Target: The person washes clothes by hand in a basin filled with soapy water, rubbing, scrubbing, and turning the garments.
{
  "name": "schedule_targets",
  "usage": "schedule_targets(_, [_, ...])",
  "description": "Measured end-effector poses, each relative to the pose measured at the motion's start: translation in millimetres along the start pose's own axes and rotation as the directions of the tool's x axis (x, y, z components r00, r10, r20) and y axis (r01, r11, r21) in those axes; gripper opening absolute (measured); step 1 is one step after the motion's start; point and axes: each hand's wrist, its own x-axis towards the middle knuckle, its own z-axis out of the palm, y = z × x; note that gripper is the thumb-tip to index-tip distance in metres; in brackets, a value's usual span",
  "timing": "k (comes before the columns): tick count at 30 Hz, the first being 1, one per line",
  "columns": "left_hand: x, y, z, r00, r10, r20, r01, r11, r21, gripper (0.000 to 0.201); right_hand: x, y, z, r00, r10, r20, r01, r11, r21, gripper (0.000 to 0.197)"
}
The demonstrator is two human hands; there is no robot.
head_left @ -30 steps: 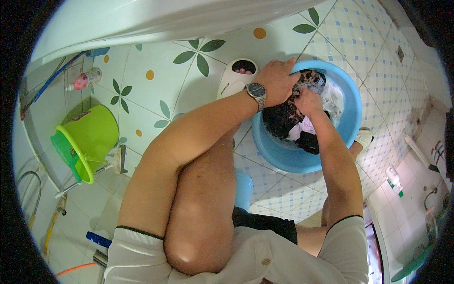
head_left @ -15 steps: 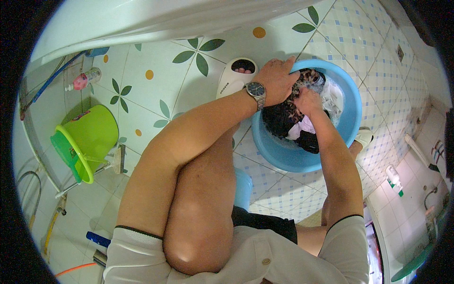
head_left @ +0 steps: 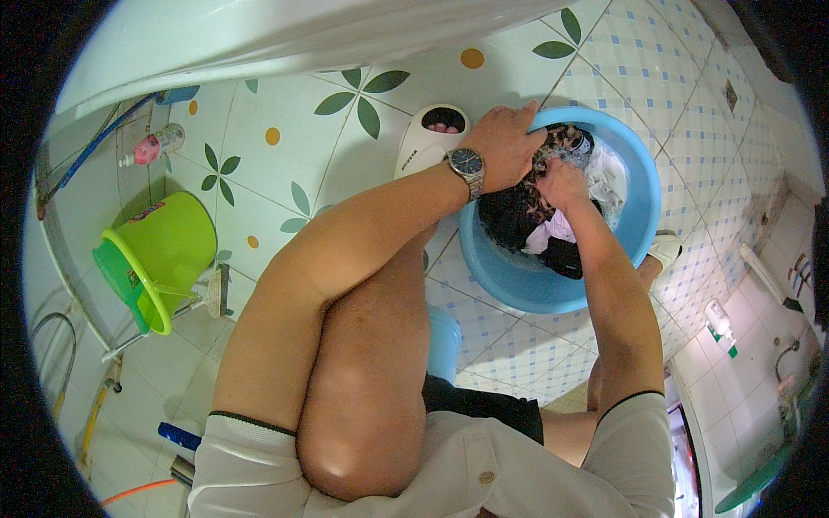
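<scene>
A round light-blue basin (head_left: 516, 289) of sudsy water and wet laundry stands on the floor between my feet. My left hand (head_left: 509, 148), with a metal-banded watch on its wrist, grips the basin's left rim, its fingers hooked over the edge. Down in the wash, my right hand (head_left: 566, 186) is closed on a leopard-print garment (head_left: 565, 138); its fingertips are partly hidden by cloth. White cloth (head_left: 611, 177) floats right of that hand. Pale lilac cloth (head_left: 547, 233) and black cloth (head_left: 565, 259) lie at the near side.
Light slippers (head_left: 417, 142) are on my feet. A green bucket (head_left: 177, 233) lies at the left, by a brush (head_left: 216, 290) and a pink bottle (head_left: 158, 145). Behind the basin, a white surface (head_left: 302, 43) runs along the top. A blue plastic object (head_left: 444, 341) is beside my leg.
Almost nothing differs. Both hands keep their places; the wet cloth and suds around my right hand have shifted slightly.
</scene>
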Motion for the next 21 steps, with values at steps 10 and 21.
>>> schedule_targets(10, [0.1,-1.1,2.9,0.999,0.01,-0.035,-0.01,1.0,-0.016,0.037,1.3,5.0,6.6,0.998,-0.035,-0.053,0.035,0.999,-0.012,0.037])
schedule_targets(21, [1.5,-0.2,3.6,0.999,-0.001,-0.039,0.0,1.0,-0.03,0.035,2.7,5.1,3.6,1.0,-0.013,-0.005,0.013,1.0,0.005,0.035])
